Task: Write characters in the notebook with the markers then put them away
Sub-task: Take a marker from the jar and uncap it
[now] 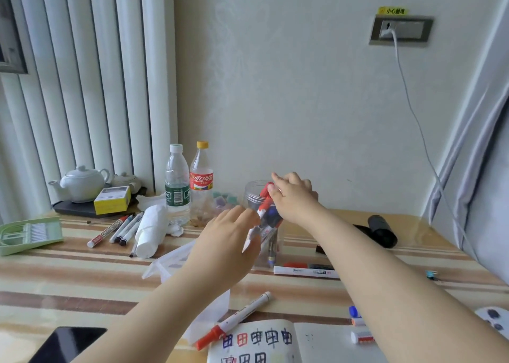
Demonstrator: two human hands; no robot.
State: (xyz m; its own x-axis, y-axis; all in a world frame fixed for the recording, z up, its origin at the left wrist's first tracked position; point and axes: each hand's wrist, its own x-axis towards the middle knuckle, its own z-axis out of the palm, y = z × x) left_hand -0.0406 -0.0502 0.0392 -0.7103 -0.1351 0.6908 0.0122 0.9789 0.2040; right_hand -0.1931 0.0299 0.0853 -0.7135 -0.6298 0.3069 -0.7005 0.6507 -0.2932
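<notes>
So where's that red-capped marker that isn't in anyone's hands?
The red-capped marker lies at an angle on the striped table, near the bottom middle of the head view, with its cap end resting on the top left corner of the open notebook.

Two hands: the left hand (pixel 228 241) and the right hand (pixel 293 194), both at the one clear jar (pixel 254 194) near centre. Two bottles stand at ten o'clock of the jar: a water bottle (pixel 177 181) and a cola bottle (pixel 201 178). One teapot (pixel 81 182) at nine o'clock. One notebook (pixel 275 343) at six o'clock. One red-capped marker (pixel 234 320) lies touching its top edge.
</notes>
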